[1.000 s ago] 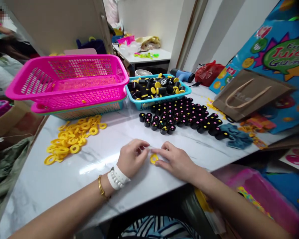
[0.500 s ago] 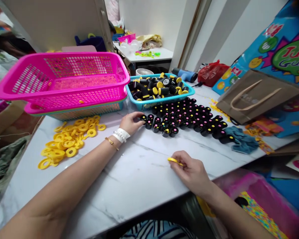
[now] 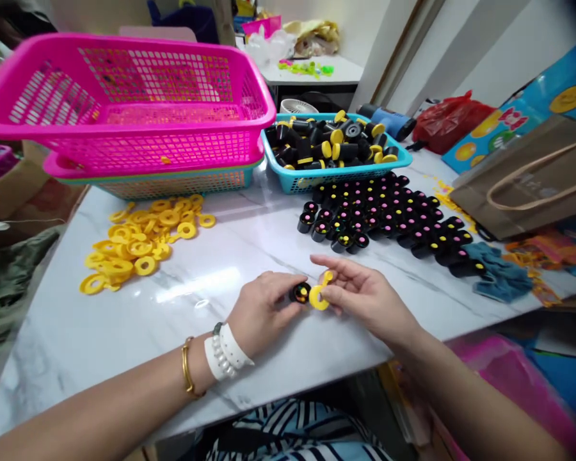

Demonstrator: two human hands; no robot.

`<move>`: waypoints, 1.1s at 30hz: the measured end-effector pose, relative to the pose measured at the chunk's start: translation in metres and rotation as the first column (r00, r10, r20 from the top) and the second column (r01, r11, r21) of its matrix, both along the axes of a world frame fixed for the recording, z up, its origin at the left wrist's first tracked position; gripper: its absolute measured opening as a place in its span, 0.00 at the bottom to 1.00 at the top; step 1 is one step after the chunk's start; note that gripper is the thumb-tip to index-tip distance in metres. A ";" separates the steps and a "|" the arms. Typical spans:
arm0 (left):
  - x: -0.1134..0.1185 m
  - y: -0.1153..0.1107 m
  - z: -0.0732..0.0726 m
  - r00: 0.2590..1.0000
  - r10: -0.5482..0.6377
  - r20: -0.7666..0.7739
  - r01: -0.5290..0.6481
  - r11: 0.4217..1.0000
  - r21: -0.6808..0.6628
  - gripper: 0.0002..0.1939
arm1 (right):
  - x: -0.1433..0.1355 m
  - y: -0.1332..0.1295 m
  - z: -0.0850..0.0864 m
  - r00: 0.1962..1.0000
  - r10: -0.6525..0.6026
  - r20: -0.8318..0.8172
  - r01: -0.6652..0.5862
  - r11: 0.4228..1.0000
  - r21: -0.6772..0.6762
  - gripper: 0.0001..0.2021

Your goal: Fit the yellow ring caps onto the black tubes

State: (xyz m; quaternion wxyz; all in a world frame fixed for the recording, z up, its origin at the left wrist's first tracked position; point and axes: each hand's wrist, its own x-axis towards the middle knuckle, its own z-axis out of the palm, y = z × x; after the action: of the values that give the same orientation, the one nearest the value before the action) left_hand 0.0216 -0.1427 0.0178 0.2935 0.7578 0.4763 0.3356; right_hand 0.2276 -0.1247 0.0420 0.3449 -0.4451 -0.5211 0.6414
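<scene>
My left hand [image 3: 269, 307] grips a black cup [image 3: 300, 292] with small coloured bits inside, low over the front of the marble table. Just right of it, my right hand [image 3: 365, 294] pinches a yellow ring piece [image 3: 319, 297] with a small tab, its edge close beside the cup. Behind my hands stand many black cups [image 3: 398, 221] in rows, with pink or yellow dots in them. A heap of yellow ring pieces [image 3: 134, 246] lies to the left. The blue basket [image 3: 297, 182] holds black cylinders with yellow caps.
Pink baskets [image 3: 173, 144] stand stacked at the back left. On the right are a blue cloth [image 3: 504, 275], a brown paper bag [image 3: 523, 186] and a red plastic bag [image 3: 451, 121]. A blue tool [image 3: 388, 121] lies behind the blue basket.
My left hand has come back from the rows toward the front edge with a black cup. My right hand has moved left and up beside it, still holding the yellow ring piece. The view has shifted.
</scene>
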 end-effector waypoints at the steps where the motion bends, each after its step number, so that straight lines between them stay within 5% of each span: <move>1: 0.001 0.001 0.000 1.000 -0.008 0.018 0.007 1.000 0.014 0.18 | -0.007 0.002 0.001 1.000 -0.018 0.006 0.018 1.000 -0.025 0.20; 11: -0.003 0.007 0.008 0.994 -0.088 -0.059 0.077 0.983 -0.164 0.05 | -0.020 0.009 -0.005 0.991 0.060 0.120 -0.039 0.985 -0.169 0.15; 19: -0.004 0.006 0.019 0.990 -0.075 0.122 0.117 0.918 -0.379 0.13 | -0.031 0.001 0.003 0.991 -0.007 0.131 0.031 0.984 -0.177 0.16; 25: -0.006 0.008 0.011 0.989 -0.139 0.052 0.148 0.945 -0.291 0.05 | -0.030 0.001 -0.004 0.994 -0.060 0.092 0.074 0.984 -0.161 0.13; 33: -0.003 0.005 0.005 0.984 -0.159 -0.084 0.142 0.972 -0.186 0.07 | -0.029 -0.004 -0.002 0.989 -0.094 0.112 0.106 0.988 -0.115 0.13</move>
State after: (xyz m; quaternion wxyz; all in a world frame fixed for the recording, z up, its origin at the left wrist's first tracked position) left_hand 0.0186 -0.1373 0.0225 0.3615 0.7778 0.4596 0.2304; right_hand 0.1984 -0.1285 0.0399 0.3210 -0.5241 -0.4759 0.6292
